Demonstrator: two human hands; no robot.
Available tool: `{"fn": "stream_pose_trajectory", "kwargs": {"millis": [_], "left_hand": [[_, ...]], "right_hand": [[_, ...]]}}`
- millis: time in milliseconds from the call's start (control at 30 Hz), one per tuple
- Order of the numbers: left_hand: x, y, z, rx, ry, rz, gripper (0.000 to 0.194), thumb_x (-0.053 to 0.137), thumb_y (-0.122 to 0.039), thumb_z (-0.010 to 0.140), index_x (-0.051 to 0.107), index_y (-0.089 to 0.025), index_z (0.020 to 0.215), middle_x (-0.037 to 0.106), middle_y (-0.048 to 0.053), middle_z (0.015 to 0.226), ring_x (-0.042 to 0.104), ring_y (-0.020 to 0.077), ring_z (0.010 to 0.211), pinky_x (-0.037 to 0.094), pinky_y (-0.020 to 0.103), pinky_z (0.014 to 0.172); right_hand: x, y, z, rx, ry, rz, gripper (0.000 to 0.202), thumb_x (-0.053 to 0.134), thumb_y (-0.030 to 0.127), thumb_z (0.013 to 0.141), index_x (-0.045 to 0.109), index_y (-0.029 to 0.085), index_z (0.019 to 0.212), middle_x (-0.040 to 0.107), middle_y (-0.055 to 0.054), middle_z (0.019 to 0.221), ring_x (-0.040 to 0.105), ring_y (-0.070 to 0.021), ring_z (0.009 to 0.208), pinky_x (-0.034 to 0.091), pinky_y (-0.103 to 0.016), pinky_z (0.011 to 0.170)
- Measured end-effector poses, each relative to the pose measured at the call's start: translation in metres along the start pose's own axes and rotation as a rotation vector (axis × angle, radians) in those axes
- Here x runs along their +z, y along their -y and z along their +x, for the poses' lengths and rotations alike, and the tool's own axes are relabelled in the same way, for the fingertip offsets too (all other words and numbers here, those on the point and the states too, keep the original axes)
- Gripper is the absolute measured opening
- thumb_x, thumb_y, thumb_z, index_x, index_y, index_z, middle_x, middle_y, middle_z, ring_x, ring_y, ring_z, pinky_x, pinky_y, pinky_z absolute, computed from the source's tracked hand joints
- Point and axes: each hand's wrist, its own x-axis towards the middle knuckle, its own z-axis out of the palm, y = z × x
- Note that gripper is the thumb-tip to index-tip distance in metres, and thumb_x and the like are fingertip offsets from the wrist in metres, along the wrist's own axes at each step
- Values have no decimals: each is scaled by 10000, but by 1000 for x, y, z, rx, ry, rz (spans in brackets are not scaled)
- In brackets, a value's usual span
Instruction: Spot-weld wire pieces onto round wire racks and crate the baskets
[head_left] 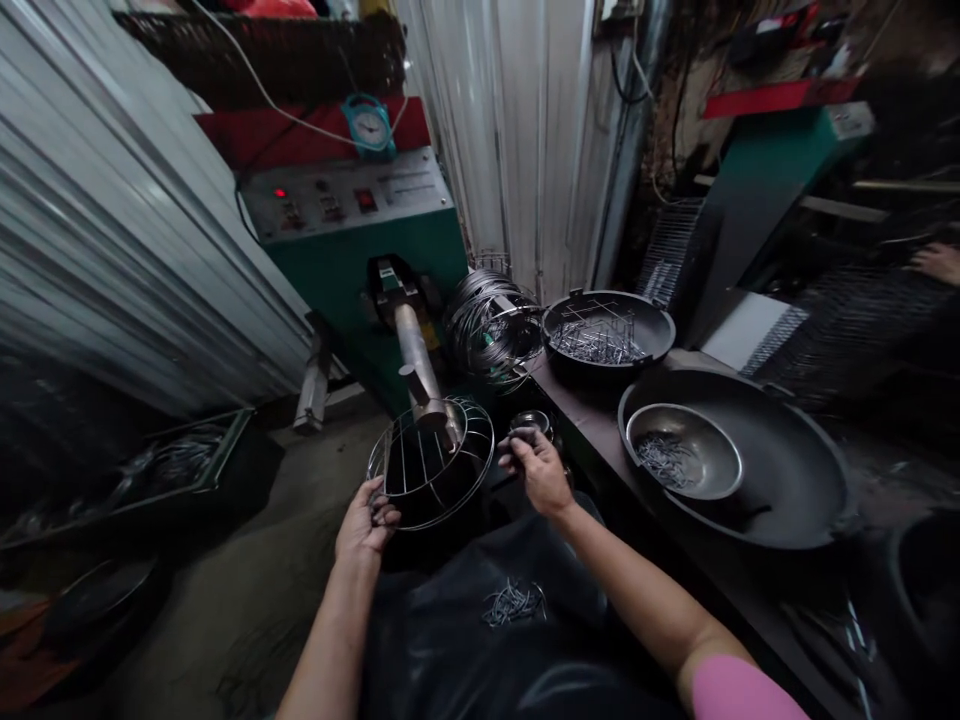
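A round wire basket frame [431, 465] hangs around the end of the metal arm [415, 350] of a green machine. My left hand [367, 517] is closed on its left rim. To the right of the frame, my right hand [534, 465] is raised with its fingertips pinched together; whatever is between them is too small to make out. Several short bent wire pieces [514, 603] lie in a small pile on the dark apron [480, 670] over my lap.
On the bench at right stand a black pan of wire parts [607, 335] and a large black pan [795, 465] holding a metal bowl [720, 455]. Wire coils [491, 325] sit beside the machine [360, 245]. A green bin [225, 455] is at left. Another person's hand [939, 262] shows far right.
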Motion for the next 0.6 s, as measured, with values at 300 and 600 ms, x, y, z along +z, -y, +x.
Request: {"fn": "stream_pose_trajectory", "kwargs": {"millis": [300,600], "left_hand": [[14,-1,-15,234,-92,14,405,710,-225,447,331,-193,585,252,-143,397,180,-1,314,173,149,316],[13,-1,-5,266,-159,5,424,734,-261,413,360,-190,599,301,-134,437,220,6,341,218,167,332]], "right_hand": [[14,-28,2,-18,428,-831,84,518,119,758,573,182,761,595,22,648,577,-125,600,438,-222,587],[17,-39,11,51,373,-624,54,479,178,799,533,178,798,584,34,640,552,-89,468,435,-194,481]]}}
